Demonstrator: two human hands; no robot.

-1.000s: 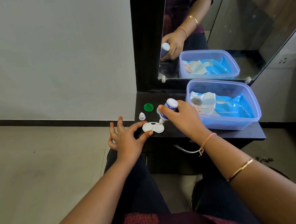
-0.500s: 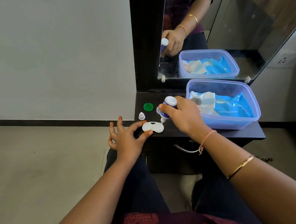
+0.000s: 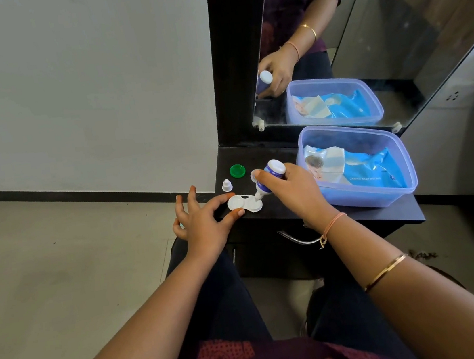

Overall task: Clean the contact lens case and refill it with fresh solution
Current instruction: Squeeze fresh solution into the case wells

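While the lens case [image 3: 245, 204] has not budged from the front left corner of the desk [image 3: 355, 218] over the last second, the solution bottle [image 3: 270, 175] has made one small move. Half a second ago its nozzle seemed to stand a touch off the case's right end, and now it is back down at the right-hand well, steeply tipped. I read that as the well being dosed in short squeezes, so the refill is under way rather than done. Whether liquid sits in either well I cannot tell from here, as both show plain white. The right hand [image 3: 295, 194] is wrapped round the bottle, its fingers [image 3: 263, 180] curled on the barrel. The left hand [image 3: 202, 223] pinches the case's left end between index finger and thumb, the rest spread free — the same brace as before, which I judge keeps the case from skidding under the nozzle. A green lid [image 3: 237, 170] and a small white cap [image 3: 227, 185] lie just behind the case, both off it — so closing up is yet to come. The plastic box [image 3: 361, 197] stands to the right.
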